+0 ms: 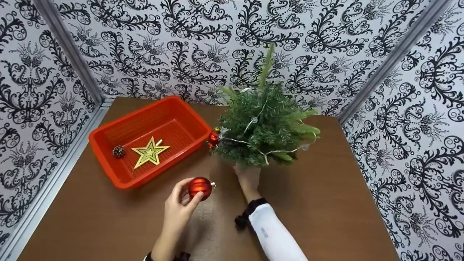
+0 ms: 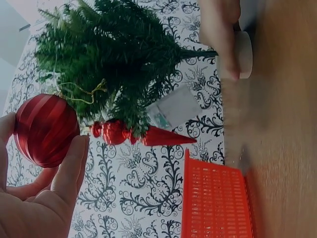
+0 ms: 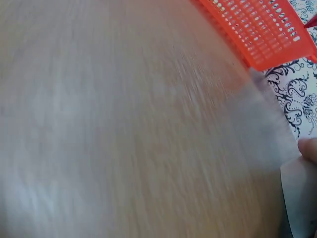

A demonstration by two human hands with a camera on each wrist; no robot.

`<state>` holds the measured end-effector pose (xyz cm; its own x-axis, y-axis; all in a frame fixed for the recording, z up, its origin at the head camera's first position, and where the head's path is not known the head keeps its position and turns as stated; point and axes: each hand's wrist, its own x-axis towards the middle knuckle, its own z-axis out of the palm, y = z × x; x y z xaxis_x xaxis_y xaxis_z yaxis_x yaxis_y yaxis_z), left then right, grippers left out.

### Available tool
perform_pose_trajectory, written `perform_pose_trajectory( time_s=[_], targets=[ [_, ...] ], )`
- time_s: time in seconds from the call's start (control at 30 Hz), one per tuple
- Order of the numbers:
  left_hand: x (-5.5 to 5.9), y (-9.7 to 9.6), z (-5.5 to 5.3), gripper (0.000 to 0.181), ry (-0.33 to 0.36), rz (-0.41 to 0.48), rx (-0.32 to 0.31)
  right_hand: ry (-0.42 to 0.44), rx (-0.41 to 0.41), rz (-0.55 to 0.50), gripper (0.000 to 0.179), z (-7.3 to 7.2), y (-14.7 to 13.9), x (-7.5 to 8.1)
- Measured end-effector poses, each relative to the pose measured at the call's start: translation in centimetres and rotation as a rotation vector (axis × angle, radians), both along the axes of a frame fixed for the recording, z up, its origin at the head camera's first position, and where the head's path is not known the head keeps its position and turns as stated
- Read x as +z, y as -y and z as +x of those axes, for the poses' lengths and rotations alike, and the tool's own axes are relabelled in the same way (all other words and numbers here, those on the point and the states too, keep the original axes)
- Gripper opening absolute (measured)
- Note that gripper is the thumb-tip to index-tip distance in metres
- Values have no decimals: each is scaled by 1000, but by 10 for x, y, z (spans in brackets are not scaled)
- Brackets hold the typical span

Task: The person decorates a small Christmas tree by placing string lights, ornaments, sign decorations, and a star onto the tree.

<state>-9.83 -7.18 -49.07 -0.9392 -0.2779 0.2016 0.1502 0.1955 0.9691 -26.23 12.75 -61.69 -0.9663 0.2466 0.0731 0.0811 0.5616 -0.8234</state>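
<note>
A shiny red ball ornament (image 1: 199, 188) with ridged stripes is pinched between the thumb and fingers of my left hand (image 1: 176, 208), held over the table in front of the tree. A gold loop of string (image 2: 86, 94) trails from its cap in the left wrist view. My right hand (image 1: 249, 179) reaches under the small green Christmas tree (image 1: 270, 127) and grips its pale round base (image 2: 244, 54). A red spire-shaped ornament (image 2: 114, 133) hangs from the tree's left side. White string lights (image 1: 281, 150) wind across the branches.
An orange-red plastic basket (image 1: 102, 157) stands left of the tree. Inside it lie a gold glittery star (image 1: 150, 153) and a pine cone (image 1: 118, 151). Patterned walls (image 1: 195, 43) rise behind and beside the brown table (image 1: 326, 203).
</note>
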Motion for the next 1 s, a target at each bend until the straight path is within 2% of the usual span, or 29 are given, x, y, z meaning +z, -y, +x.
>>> perform_pose_trajectory(
  time_s=[0.07, 0.1, 0.13, 0.2, 0.27, 0.3, 0.33, 0.43, 0.6, 0.73, 0.93, 1.0],
  targets=[
    [-2, -2, 1, 42, 12, 14, -12, -18, -30, 70, 27, 1, 5, 0],
    [-2, -3, 1, 42, 15, 17, -17, 0, -36, 179, 30, 2, 7, 0],
    [-3, -4, 2, 42, 19, 19, -22, 19, -62, 228, 34, 3, 10, 0],
    [-3, -6, 2, 42, 25, 19, -31, 17, -101, 328, 51, 4, 16, -1],
    [-3, -7, 2, 42, 27, 15, -40, 10, -165, 324, 73, 4, 21, -1],
    [-3, -8, 1, 43, 27, 16, -47, 10, -189, 321, 84, 4, 23, -1],
    [-3, -9, 1, 43, 26, 17, -53, -12, -222, 254, 89, 3, 24, -1],
    [-2, -10, 0, 43, 21, 25, -63, -49, -269, 171, 95, 2, 26, 0],
    [-2, -11, 0, 43, 15, 28, -67, -64, -267, 173, 95, 1, 22, -1],
    [-1, -11, 0, 43, 22, 28, -66, -72, -236, 156, 95, 2, 17, -4],
    [0, -9, -2, 43, 24, 24, -62, -43, -113, -39, 105, 6, 4, -2],
    [0, -8, -2, 43, 22, 26, -65, -58, -65, -83, 109, 9, -5, 1]
  ],
)
